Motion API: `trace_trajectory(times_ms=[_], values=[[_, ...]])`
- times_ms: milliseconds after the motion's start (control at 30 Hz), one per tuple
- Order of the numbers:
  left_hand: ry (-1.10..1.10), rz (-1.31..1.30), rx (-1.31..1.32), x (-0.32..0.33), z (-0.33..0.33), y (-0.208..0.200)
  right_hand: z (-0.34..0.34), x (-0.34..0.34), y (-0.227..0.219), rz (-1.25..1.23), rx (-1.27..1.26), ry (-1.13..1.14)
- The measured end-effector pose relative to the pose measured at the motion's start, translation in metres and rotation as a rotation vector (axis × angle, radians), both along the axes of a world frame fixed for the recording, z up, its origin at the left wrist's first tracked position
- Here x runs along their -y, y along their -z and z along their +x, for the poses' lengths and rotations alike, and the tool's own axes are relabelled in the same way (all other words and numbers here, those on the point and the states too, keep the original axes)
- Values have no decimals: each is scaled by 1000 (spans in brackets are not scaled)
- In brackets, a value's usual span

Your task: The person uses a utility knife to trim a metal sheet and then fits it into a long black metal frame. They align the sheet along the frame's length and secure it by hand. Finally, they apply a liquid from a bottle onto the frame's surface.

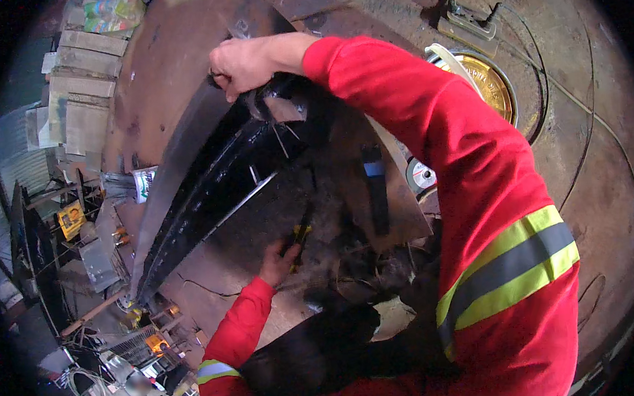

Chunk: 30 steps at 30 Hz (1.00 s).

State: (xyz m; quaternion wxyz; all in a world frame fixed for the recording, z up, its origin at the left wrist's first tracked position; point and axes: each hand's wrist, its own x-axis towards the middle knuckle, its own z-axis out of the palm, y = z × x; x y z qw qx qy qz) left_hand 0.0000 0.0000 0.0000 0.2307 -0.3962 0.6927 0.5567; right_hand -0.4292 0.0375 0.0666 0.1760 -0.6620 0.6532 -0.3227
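Note:
A long, curved, glossy black panel (207,161) lies slantwise before me, its narrow end toward the lower left. My right hand (242,66) is at its wide upper end, fingers curled down; what they grip is hidden. Thin pale rods (245,200) show along and across the panel's inner side. Lower and closer to me, my left hand (280,263) is closed around a yellow and black hand tool (301,235), whose dark slim end points away from me. Shadow hides the tool's exact kind.
A black strip-like object with a light-blue band (374,169) lies right of centre on a brown metal sheet (412,225). Beyond my right arm are a round gold lid (494,92), a disc (422,176) and cables (592,112). Cardboard pieces (85,88) and clutter line the left.

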Motion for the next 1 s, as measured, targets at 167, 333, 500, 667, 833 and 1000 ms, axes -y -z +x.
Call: trace_trajectory(times_ms=[167,333,500,667,833,1000], values=[[66,-108,-81,-3,-6,19,-1,-4,-3,25,12,2],[46,-80,22,6,-7,16,0,-4,13,-156,-189,88],[53,-152,-92,-4,-13,-14,9,-1,4,-88,-130,37],[14,-154,-30,-2,-29,-5,-6,3,8,-3,-232,0],[-30,-37,-176,-3,-39,-23,2,-5,4,-51,-27,25],[-35,22,-222,-9,-41,-33,4,-8,2,4,-2,68]])
